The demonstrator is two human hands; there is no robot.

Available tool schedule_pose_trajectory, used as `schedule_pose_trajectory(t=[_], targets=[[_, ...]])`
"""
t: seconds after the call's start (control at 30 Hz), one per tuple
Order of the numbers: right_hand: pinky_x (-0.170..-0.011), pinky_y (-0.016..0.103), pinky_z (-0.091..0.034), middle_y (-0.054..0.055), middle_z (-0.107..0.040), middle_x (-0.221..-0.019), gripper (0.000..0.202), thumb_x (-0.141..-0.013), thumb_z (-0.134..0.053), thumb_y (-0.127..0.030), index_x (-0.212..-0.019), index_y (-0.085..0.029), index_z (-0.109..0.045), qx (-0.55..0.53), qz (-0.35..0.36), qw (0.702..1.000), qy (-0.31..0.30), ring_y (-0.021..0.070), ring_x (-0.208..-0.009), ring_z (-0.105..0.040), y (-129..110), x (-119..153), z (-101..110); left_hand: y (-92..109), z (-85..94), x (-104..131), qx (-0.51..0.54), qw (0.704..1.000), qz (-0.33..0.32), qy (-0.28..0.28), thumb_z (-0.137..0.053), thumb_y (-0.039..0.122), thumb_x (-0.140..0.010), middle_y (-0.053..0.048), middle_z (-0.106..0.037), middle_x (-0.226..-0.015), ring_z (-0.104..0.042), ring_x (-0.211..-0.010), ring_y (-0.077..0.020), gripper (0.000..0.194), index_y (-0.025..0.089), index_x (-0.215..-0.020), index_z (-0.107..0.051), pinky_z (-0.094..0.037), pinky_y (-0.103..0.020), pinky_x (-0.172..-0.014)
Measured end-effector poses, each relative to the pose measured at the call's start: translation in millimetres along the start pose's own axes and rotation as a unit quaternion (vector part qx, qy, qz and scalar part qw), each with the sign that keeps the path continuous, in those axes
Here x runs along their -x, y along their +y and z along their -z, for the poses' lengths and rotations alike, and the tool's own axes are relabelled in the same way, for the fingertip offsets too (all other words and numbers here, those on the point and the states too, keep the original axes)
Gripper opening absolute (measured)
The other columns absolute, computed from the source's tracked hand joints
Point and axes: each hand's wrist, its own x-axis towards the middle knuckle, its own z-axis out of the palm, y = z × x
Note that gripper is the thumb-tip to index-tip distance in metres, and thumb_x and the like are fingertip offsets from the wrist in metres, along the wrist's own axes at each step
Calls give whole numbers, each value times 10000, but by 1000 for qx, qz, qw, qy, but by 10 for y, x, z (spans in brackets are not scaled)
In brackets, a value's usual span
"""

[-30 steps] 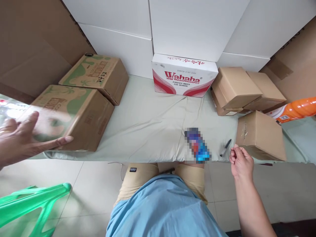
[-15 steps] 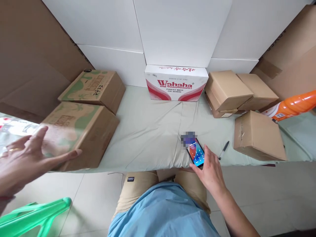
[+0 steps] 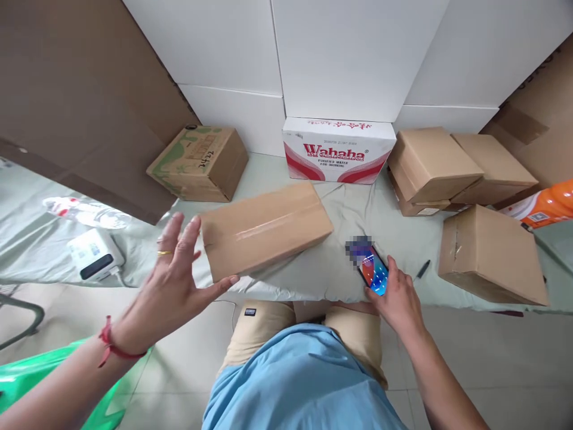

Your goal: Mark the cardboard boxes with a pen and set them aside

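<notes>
My left hand, a ring on one finger, is at the left end of a brown cardboard box. Its fingers are spread, with the thumb by the box's near corner; whether they touch cannot be told. The box lies at a slant, a plain taped face toward me. My right hand grips the near end of a smartphone, thumb on one side and fingers on the other. The lit screen shows a keypad, and its far end is blurred out. A pen lies just right of that hand.
A green-printed box and a white-and-red Wahaha carton stand at the back. Several brown boxes and an orange bottle are right. Left lie a clear bottle and a white power bank. A green stool stands below.
The near left box has moved right and turned over, from its green-printed face to a plain taped one. My left hand followed it rightward. The right hand still holds the phone.
</notes>
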Motion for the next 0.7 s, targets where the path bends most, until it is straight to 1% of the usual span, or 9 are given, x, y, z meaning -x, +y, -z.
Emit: schedule_pose_trajectory(t=[0.1, 0.17, 0.27, 0.37, 0.43, 0.5, 0.57, 0.63, 0.7], targets=[[-967, 526, -551, 226, -726, -1273, 987, -850, -741, -438, -1683, -109, -326, 4, -28, 1000, 6, 427, -1146, -652, 96, -67, 56, -56, -166, 74, 27, 1000, 2, -3, -828, 682, -833, -210, -326, -1780, -356, -1618, -544, 1094, 307, -1727, -321, -644, -691, -1002], [-951, 521, -551, 231, -726, -1269, 1001, -840, -747, -458, -1679, -101, -334, 17, -50, 999, 10, 427, -1133, -659, 159, -111, 82, -64, -210, 111, 66, 997, 27, 1, -812, 668, -854, -201, -401, -1735, -415, -1585, -528, 1022, 300, -1702, -377, -630, -694, -1036], [-950, 526, -553, 244, -721, -1265, 1009, -841, -757, -484, -1671, -85, -345, 38, -74, 997, 5, 435, -1144, -663, 248, -180, 87, -98, -205, 151, 159, 981, 113, 14, -723, 689, -926, -190, -452, -1694, -530, -1512, -476, 902, 279, -1671, -421, -578, -691, -1122], [-987, 558, -549, 270, -704, -1296, 924, -864, -751, -454, -1637, -79, -410, 55, -67, 996, -10, 450, -1189, -658, 301, -253, 77, -211, -232, 153, 269, 935, 220, 70, -618, 737, -984, -189, -523, -1649, -497, -1551, -451, 749, 241, -1542, -561, -510, -666, -1196], [-1040, 616, -528, 311, -646, -1414, 828, -884, -732, -425, -1593, -83, -476, 47, -42, 998, 11, 478, -1279, -621, 275, -312, 88, -331, -319, 120, 363, 878, 291, 116, -598, 779, -973, -180, -545, -1649, -464, -1579, -433, 694, 225, -1387, -653, -500, -631, -1208], [-1124, 668, -482, 311, -570, -1543, 737, -910, -711, -441, -1547, -110, -541, -10, -5, 999, 46, 486, -1388, -562, 165, -385, 110, -458, -469, 55, 437, 821, 340, 140, -613, 818, -937, -165, -579, -1634, -460, -1581, -417, 689, 208, -1250, -689, -522, -586, -1196], [-1203, 657, -448, 257, -584, -1571, 666, -936, -694, -495, -1503, -158, -600, -124, 41, 991, 35, 442, -1434, -558, -46, -470, 117, -553, -663, -33, 466, 800, 355, 131, -618, 822, -926, -149, -691, -1505, -537, -1515, -409, 686, 188, -1174, -704, -562, -551, -1156], [-1233, 591, -468, 189, -640, -1546, 653, -950, -691, -564, -1499, -217, -618, -272, 77, 959, -33, 372, -1435, -599, -343, -556, 79, -585, -866, -128, 485, 794, 351, 108, -646, 812, -901, -127, -798, -1287, -654, -1387, -406, 674, 177, -1114, -732, -611, -535, -1091], [-1230, 527, -501, 144, -656, -1554, 697, -933, -716, -630, -1513, -259, -607, -407, 90, 903, -106, 324, -1449, -617, -669, -634, -13, -548, -1045, -205, 500, 792, 336, 98, -748, 781, -817, -116, -832, -1146, -717, -1293, -404, 646, 189, -1074, -759, -642, -525, -1036]])
